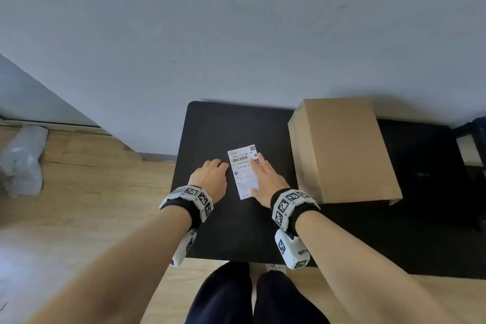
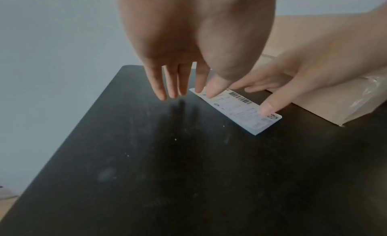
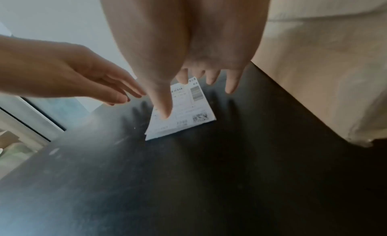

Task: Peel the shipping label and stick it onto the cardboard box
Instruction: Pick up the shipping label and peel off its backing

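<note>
Head view shows the white printed shipping label (image 1: 243, 171) flat on the black table (image 1: 210, 126), centre frame, left of the brown cardboard box (image 1: 342, 150); right hand (image 1: 265, 181) spread, seemingly touching it, left hand (image 1: 210, 176) relaxed alongside—peeling unstarted, needs a corner lifted.

Plain room, likely a home or small office, used for parcel packing.
Bare grey-white wall (image 1: 236, 34), wood-plank floor (image 1: 92, 192), black tabletop (image 1: 223, 231) against the wall; a cardboard box (image 1: 342, 150) and shipping label (image 1: 242, 171) lie on it.
</note>
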The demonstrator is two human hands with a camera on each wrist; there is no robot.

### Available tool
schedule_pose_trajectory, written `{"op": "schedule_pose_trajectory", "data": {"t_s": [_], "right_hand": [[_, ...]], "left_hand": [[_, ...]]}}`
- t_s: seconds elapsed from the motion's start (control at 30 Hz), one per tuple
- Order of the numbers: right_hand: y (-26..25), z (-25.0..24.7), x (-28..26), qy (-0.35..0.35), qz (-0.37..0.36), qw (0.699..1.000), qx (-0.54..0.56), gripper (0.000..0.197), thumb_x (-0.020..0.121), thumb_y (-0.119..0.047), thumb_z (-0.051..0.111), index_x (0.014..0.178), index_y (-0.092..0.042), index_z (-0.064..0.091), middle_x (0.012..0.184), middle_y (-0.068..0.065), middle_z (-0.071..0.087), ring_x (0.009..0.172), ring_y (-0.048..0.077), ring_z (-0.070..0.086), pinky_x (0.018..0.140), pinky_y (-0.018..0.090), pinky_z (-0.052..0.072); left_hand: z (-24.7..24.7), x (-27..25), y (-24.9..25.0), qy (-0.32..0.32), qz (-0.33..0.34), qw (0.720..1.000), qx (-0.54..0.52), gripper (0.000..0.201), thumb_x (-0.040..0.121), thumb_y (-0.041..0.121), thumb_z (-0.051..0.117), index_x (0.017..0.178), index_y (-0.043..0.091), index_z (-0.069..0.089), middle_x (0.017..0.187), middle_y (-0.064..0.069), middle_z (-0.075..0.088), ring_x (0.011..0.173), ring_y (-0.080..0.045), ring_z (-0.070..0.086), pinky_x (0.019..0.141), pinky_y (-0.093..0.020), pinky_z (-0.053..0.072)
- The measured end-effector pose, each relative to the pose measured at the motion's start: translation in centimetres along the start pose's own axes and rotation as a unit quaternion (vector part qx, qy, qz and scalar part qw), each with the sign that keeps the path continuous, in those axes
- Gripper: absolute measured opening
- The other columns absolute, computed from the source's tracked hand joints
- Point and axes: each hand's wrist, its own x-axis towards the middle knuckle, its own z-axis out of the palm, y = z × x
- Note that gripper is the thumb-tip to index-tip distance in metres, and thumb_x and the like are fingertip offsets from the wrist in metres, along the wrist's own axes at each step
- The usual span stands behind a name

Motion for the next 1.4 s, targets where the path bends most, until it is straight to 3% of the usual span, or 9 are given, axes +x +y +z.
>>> {"op": "schedule_pose_trajectory", "data": {"t_s": [0.13, 0.2, 0.37, 0.5, 0.67, 0.97, 1.07, 1.17, 1.4], "right_hand": [[0.3, 1.2, 0.8, -0.038, 0.001, 0.998, -0.053, 0.074, 0.094, -0.026, 0.048, 0.151, -0.025, 0.001, 0.162, -0.001, -0.011, 0.149, 0.021, -0.003, 0.119, 0.045, 0.015], [0.4, 1.7, 1.0, -0.042, -0.008, 0.997, -0.061, 0.074, 0.094, -0.026, 0.049, 0.151, -0.028, 0.0, 0.162, -0.003, -0.01, 0.149, 0.021, -0.005, 0.119, 0.046, 0.011], [0.8, 2.1, 0.9, -0.037, -0.022, 0.996, -0.077, 0.075, 0.095, -0.025, 0.049, 0.151, -0.03, -0.001, 0.162, -0.003, -0.011, 0.149, 0.02, -0.006, 0.12, 0.046, 0.008], [1.1, 2.3, 0.8, -0.036, -0.032, 0.996, -0.077, 0.074, 0.095, -0.024, 0.049, 0.151, -0.03, -0.001, 0.162, -0.003, -0.011, 0.149, 0.021, -0.007, 0.12, 0.046, 0.006], [1.4, 2.5, 0.8, -0.029, -0.039, 0.996, -0.076, 0.075, 0.095, -0.025, 0.05, 0.151, -0.03, 0.001, 0.162, -0.002, -0.01, 0.149, 0.021, -0.007, 0.12, 0.047, 0.005], [1.7, 3.1, 0.7, -0.016, -0.047, 0.996, -0.08, 0.073, 0.095, -0.027, 0.05, 0.151, -0.03, 0.003, 0.162, -0.002, -0.009, 0.149, 0.022, -0.006, 0.119, 0.046, 0.005], [1.6, 3.0, 0.7, -0.014, -0.045, 0.996, -0.069, 0.073, 0.094, -0.027, 0.051, 0.151, -0.029, 0.005, 0.162, -0.002, -0.006, 0.149, 0.022, -0.003, 0.119, 0.046, 0.006], [1.3, 2.7, 0.5, -0.004, -0.04, 0.998, -0.051, 0.072, 0.093, -0.021, 0.053, 0.151, -0.025, 0.01, 0.162, -0.002, -0.002, 0.149, 0.021, 0.001, 0.119, 0.045, 0.011], [-0.1, 0.1, -0.5, 0.046, -0.033, 0.998, 0.01, 0.063, 0.094, -0.021, 0.05, 0.149, -0.019, 0.019, 0.161, -0.001, 0.014, 0.147, 0.021, 0.019, 0.116, 0.045, 0.029]], "left_hand": [[0.1, 1.1, -0.3, -0.007, -0.009, 1.0, -0.026, 0.053, 0.096, 0.02, 0.041, 0.147, 0.018, 0.027, 0.159, -0.004, 0.021, 0.144, -0.024, 0.027, 0.111, -0.041, 0.037], [0.1, 1.8, -0.3, -0.008, -0.013, 0.999, -0.04, 0.053, 0.096, 0.019, 0.042, 0.147, 0.018, 0.026, 0.16, -0.004, 0.018, 0.145, -0.024, 0.024, 0.112, -0.041, 0.037], [0.2, 3.2, 0.2, 0.027, -0.015, 0.995, -0.095, 0.043, 0.095, 0.018, 0.043, 0.138, 0.015, 0.042, 0.145, -0.005, 0.041, 0.132, -0.022, 0.039, 0.098, -0.037, 0.045], [0.0, 4.9, 0.6, 0.013, -0.052, 0.99, -0.129, 0.036, 0.093, 0.014, 0.045, 0.128, 0.014, 0.05, 0.132, -0.006, 0.046, 0.121, -0.021, 0.045, 0.085, -0.032, 0.046], [-0.1, 6.2, 0.6, -0.01, -0.077, 0.986, -0.15, 0.041, 0.089, 0.009, 0.047, 0.13, 0.014, 0.047, 0.131, -0.009, 0.047, 0.123, -0.024, 0.046, 0.089, -0.033, 0.044], [-0.4, 6.4, 0.3, -0.005, -0.102, 0.982, -0.157, 0.027, 0.091, 0.016, 0.045, 0.114, 0.013, 0.059, 0.127, -0.011, 0.047, 0.114, -0.026, 0.051, 0.085, -0.036, 0.051], [-0.6, 6.2, -0.1, -0.003, -0.097, 0.981, -0.169, 0.023, 0.093, 0.021, 0.048, 0.109, 0.012, 0.061, 0.124, -0.011, 0.053, 0.104, -0.025, 0.056, 0.079, -0.033, 0.049], [-1.0, 5.5, -0.3, -0.007, -0.085, 0.98, -0.182, 0.021, 0.093, 0.024, 0.052, 0.105, 0.012, 0.064, 0.112, -0.009, 0.066, 0.088, -0.021, 0.058, 0.073, -0.029, 0.045], [-3.4, 3.3, -0.5, 0.021, -0.091, 0.972, -0.216, 0.019, 0.088, 0.028, 0.062, 0.09, 0.011, 0.071, 0.094, -0.009, 0.074, 0.088, -0.024, 0.069, 0.079, -0.035, 0.056]]}}
